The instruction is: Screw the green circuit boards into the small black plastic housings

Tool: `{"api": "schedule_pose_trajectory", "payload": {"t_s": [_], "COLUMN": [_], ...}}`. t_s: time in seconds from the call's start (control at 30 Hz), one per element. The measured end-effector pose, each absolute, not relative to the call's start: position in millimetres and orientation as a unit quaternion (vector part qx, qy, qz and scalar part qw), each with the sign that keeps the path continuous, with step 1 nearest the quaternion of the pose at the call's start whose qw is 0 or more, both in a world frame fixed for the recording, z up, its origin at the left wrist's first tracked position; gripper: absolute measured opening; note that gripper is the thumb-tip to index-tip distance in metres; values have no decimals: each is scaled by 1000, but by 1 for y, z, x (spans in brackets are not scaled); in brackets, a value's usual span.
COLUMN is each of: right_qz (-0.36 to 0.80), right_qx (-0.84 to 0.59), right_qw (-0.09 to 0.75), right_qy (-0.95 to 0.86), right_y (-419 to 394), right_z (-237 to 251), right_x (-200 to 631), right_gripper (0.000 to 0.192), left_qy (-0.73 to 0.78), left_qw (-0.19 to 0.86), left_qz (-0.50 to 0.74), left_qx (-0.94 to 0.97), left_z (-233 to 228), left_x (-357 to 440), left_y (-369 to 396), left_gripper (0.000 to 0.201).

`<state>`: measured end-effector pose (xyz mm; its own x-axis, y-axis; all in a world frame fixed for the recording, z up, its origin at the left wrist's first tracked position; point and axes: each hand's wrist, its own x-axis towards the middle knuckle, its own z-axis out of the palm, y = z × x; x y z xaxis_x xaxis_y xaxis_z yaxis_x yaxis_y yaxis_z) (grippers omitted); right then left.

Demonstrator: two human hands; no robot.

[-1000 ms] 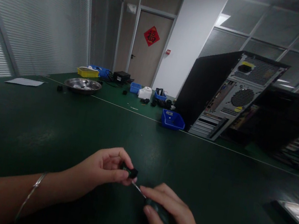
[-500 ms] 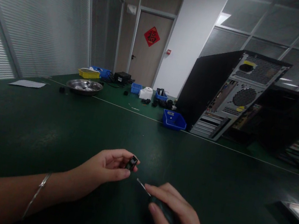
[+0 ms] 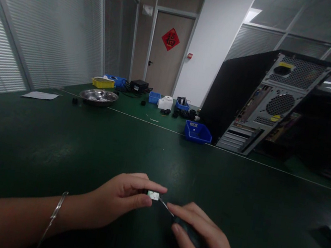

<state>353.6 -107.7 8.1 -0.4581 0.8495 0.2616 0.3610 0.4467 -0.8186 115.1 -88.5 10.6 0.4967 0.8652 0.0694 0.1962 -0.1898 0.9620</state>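
Between the thumb and fingers of my left hand [image 3: 131, 192] is a small dark part with a pale, whitish face [image 3: 153, 195]; its exact kind is too small to tell. My right hand [image 3: 206, 241] is wrapped round the dark handle of a screwdriver [image 3: 187, 230]. The thin metal shaft points up and left, and its tip is at the right edge of the small part, seemingly touching it. Both hands are just above the dark green table [image 3: 98, 146]. A bracelet circles my left wrist.
A blue bin [image 3: 198, 132] stands beside a black computer tower [image 3: 237, 89] at the right. Farther back are a metal bowl [image 3: 99, 97], a yellow tray [image 3: 103, 83], a white plastic piece [image 3: 165, 102] and small black parts. Paper [image 3: 40, 95] lies at the left.
My left hand has turned the small part so its pale face shows, and moved slightly right. The screwdriver tip, apart from the part before, is now against its edge. The view has shifted slightly.
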Motion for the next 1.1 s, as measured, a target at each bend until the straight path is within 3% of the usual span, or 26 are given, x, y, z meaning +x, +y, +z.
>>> {"api": "schedule_pose_trajectory", "payload": {"t_s": [0.43, 0.9, 1.1], "right_qz": [371, 334, 327], "right_qx": [-363, -403, -377], "right_qw": [331, 353, 369], "right_qy": [-788, -775, -784], "right_y": [-108, -108, -108], "right_z": [8, 11, 6], "right_x": [353, 356, 357], "right_gripper": [32, 28, 35], "left_qy": [320, 336, 305], "left_qw": [687, 660, 691], "left_qz": [317, 353, 357], "left_qx": [570, 572, 550], "left_z": [11, 2, 5], "left_x": [122, 119, 122], "left_y": [-93, -84, -88], "left_gripper": [32, 17, 18]}}
